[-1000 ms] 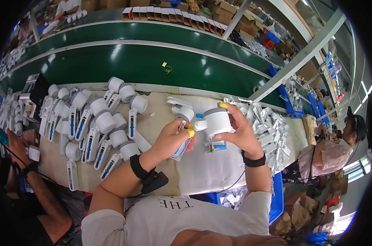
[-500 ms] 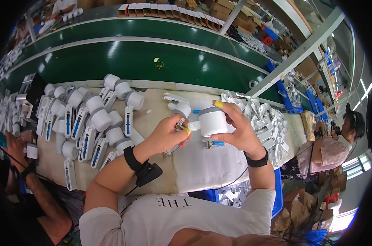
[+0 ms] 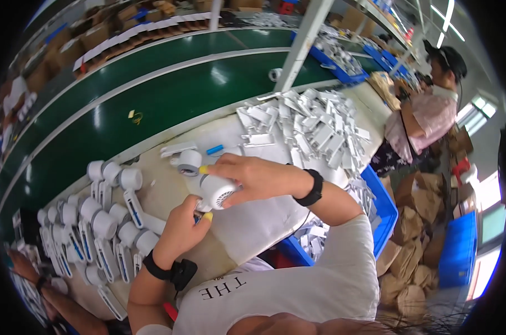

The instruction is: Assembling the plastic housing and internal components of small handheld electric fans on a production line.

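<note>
A white hair-dryer-like device (image 3: 218,191) with a round grilled end is gripped by my right hand (image 3: 253,176) from above, over the pale worktable (image 3: 253,223). My left hand (image 3: 183,226) holds the device's lower end, its fingers closed, a yellow cover on one fingertip. Just behind the hands lies another white round-headed device (image 3: 187,161) with a small blue piece (image 3: 214,149) beside it. Both wrists wear black bands.
Rows of finished white devices (image 3: 102,223) lie at the left. A heap of flat white handle parts (image 3: 309,125) lies at the back right. A green conveyor belt (image 3: 152,100) runs behind. Blue bins (image 3: 381,212) stand at right, another person (image 3: 426,106) works farther right.
The view has swung toward the right, so the table now appears tilted. Both hands still hold the white device, which has turned its grilled end toward me.
</note>
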Action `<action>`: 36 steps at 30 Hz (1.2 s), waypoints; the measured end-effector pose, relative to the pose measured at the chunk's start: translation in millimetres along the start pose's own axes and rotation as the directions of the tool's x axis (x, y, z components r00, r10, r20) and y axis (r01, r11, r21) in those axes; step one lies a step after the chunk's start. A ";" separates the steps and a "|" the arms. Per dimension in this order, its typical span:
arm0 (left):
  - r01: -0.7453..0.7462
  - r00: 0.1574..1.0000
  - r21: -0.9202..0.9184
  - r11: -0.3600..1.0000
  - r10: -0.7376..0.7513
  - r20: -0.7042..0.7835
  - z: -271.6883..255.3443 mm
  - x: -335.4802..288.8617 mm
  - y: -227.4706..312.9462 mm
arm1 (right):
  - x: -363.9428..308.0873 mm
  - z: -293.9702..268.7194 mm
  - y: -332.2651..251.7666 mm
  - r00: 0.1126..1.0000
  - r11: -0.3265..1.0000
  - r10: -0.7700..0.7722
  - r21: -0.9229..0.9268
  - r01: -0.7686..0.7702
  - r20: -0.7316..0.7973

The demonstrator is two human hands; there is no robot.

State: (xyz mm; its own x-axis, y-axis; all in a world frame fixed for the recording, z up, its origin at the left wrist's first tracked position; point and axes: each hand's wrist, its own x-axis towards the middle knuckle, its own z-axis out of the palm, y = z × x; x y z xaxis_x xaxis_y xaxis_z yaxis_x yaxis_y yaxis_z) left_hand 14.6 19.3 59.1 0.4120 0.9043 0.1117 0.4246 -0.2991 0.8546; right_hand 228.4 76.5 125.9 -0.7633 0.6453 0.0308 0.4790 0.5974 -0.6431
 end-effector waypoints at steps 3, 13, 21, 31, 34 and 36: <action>0.047 0.996 -0.052 0.998 -0.043 0.073 7.6 -2.5 -11.9 | -17.0 18.9 13.3 1.000 0.994 0.012 0.107 -0.010 -0.022; 0.006 0.994 -0.854 0.521 -0.093 -0.049 0.0 17.1 -10.9 | -95.8 28.4 114.8 0.532 0.421 0.419 -0.362 -0.832 -0.736; 0.041 0.983 -0.794 0.606 -0.165 -0.076 -18.7 17.8 -15.3 | -113.1 16.2 134.1 0.429 0.380 0.734 -0.204 -0.902 -0.526; -0.206 0.911 -0.909 0.363 -0.269 -0.314 8.7 27.1 -26.8 | -17.3 46.7 -14.6 0.827 0.965 -0.080 -0.252 -0.076 -0.556; -0.331 0.886 -0.878 0.346 -0.207 -0.415 11.8 25.6 -35.1 | 8.9 60.0 -31.6 0.814 0.910 -0.211 -0.413 -0.039 -0.541; -0.324 0.880 -0.882 0.341 -0.232 -0.414 12.6 21.9 -30.3 | 15.2 60.7 -32.1 0.823 0.886 -0.219 -0.460 -0.056 -0.523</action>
State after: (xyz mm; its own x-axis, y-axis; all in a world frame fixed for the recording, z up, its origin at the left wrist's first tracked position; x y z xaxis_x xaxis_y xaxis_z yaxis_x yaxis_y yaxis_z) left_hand 20.8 44.3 29.2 -0.0692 0.9915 0.1098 -0.6999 -0.1267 0.7029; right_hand 175.1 38.2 100.6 -0.5068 0.6496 0.5667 0.6666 0.7122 -0.2202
